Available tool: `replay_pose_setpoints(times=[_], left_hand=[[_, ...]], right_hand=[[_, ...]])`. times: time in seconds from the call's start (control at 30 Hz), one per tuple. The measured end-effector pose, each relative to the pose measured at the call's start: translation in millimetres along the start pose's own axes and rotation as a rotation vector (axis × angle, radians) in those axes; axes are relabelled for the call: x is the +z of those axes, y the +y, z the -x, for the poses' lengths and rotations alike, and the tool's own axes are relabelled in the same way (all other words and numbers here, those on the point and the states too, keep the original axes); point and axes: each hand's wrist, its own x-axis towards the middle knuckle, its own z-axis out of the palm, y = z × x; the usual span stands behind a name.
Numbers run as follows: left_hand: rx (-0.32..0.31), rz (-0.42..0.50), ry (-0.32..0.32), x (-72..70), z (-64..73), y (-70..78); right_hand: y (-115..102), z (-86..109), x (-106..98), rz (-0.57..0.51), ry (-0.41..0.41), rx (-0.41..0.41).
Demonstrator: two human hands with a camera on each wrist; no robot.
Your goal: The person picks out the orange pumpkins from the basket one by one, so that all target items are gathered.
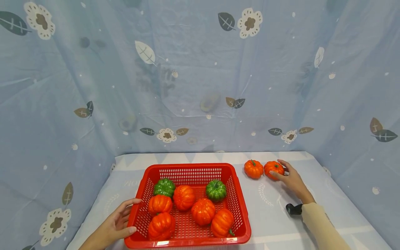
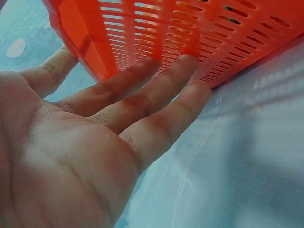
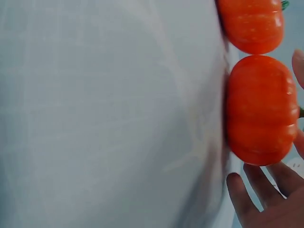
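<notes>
A red plastic basket [image 1: 247,225] holds several orange pumpkins [image 1: 203,211] and two green pumpkins [image 1: 216,191]. Against its left side rests my left hand [image 1: 117,224], with fairly straight fingers touching the slotted wall [image 2: 185,28] in the left wrist view. To the right of the basket, two more orange pumpkins sit side by side on the table. My right hand [image 1: 292,180] is spread around the right pumpkin [image 1: 273,170], thumb in front and fingers behind. In the right wrist view that pumpkin [image 3: 261,111] lies between thumb and fingers, without a plain grip. The left pumpkin [image 1: 253,169] stands untouched.
A pale patterned cloth [image 1: 265,222] covers the table. Blue flowered curtain [image 1: 193,80] hangs behind and along both sides. A small black device [image 1: 293,209] sits at my right wrist, beside the beige sleeve [image 1: 322,225].
</notes>
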Motion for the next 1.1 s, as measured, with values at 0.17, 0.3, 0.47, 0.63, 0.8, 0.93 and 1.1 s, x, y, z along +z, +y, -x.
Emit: replay_pose_setpoints(times=[0.17,0.3,0.47,0.63,0.8,0.93,1.1], left_hand=[[-0.007,0.003,0.015,0.7,1.4,-2.4],[-0.021,0.004,0.027,1.2,1.6,-3.2],[-0.023,0.003,0.031,1.2,0.8,-1.4],[0.006,0.014,-0.007,-0.2,-0.8,-0.7],[0.023,0.011,-0.026,-0.9,-0.6,-0.2],[0.026,0.010,-0.026,-0.5,-0.1,0.0],[0.023,0.015,-0.026,0.0,-0.6,1.1]], right_hand=[[-10.8,5.4,-6.7,0.011,0.078,-0.066],[-26.3,9.9,-10.4,0.016,0.167,-0.154],[-55.4,16.7,-11.1,0.033,0.204,-0.266],[-87.1,24.9,-3.7,0.034,0.177,-0.354],[-114.2,31.1,7.4,0.021,0.114,-0.420],[-132.0,34.2,18.3,0.025,0.062,-0.460],[-150.9,37.3,32.3,-0.008,0.004,-0.500]])
